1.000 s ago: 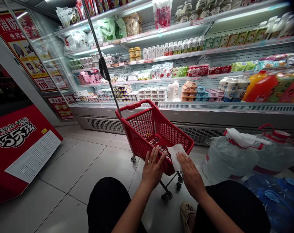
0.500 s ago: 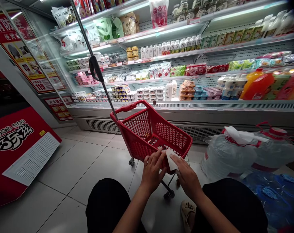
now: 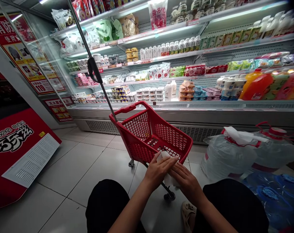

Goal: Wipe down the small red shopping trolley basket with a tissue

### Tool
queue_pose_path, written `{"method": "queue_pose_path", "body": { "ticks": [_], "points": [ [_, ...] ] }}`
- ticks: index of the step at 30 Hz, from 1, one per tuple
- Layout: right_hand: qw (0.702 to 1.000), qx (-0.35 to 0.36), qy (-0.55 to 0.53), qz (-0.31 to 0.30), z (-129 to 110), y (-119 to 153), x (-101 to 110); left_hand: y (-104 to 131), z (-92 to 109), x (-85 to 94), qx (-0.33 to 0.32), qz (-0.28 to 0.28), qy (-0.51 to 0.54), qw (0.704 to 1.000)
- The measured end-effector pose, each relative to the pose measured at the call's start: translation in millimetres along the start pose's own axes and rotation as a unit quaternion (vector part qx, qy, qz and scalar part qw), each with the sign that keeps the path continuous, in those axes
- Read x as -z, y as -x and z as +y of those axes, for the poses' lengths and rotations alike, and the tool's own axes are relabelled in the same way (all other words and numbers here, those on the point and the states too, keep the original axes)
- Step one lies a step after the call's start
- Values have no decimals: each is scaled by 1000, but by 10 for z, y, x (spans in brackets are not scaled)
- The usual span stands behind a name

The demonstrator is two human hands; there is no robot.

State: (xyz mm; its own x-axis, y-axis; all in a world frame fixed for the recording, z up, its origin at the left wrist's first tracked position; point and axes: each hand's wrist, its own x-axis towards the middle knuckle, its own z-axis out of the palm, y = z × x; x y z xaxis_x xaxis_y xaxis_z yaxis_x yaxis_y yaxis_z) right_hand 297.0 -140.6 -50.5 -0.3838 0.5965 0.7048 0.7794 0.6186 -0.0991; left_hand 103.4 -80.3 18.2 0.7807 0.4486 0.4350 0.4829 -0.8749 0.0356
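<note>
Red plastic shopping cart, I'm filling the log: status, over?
Left hand and right hand together at crumpled white tissue. Red plastic shopping cart upright. Hands hide part of its near end.

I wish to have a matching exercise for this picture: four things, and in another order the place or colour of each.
1. wipe
2. cart
3. orange bottles
4. blue jugs

A. on the lowest shelf
B. red, on wheels
C. beside the right knee
D. white, at the left hand and right hand

Pairs: 1-D, 2-B, 3-A, 4-C
</note>
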Motion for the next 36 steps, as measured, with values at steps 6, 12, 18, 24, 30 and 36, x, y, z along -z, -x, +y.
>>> {"method": "queue_pose_path", "body": {
  "ticks": [6,12,18,24,30,36],
  "points": [
    [993,-55,-80,65,16,9,44,-13,-26,40,51,30,19,998],
    [987,-118,-47,100,103,-133,126,31,-76,118,141,29,-33,989],
    [983,-132,-91,88,106,-142,108,210,67,118,156,1,-26,987],
    [972,-150,-152,98,103,-108,11,230,53,7,60,-22,51,997],
    [974,-131,-170,73,195,-59,-33,119,-115,6,-39,3,71,997],
    [988,-129,-78,44,149,-20,-97,56,-207,-13,-68,-28,33,997]
  ]
}}
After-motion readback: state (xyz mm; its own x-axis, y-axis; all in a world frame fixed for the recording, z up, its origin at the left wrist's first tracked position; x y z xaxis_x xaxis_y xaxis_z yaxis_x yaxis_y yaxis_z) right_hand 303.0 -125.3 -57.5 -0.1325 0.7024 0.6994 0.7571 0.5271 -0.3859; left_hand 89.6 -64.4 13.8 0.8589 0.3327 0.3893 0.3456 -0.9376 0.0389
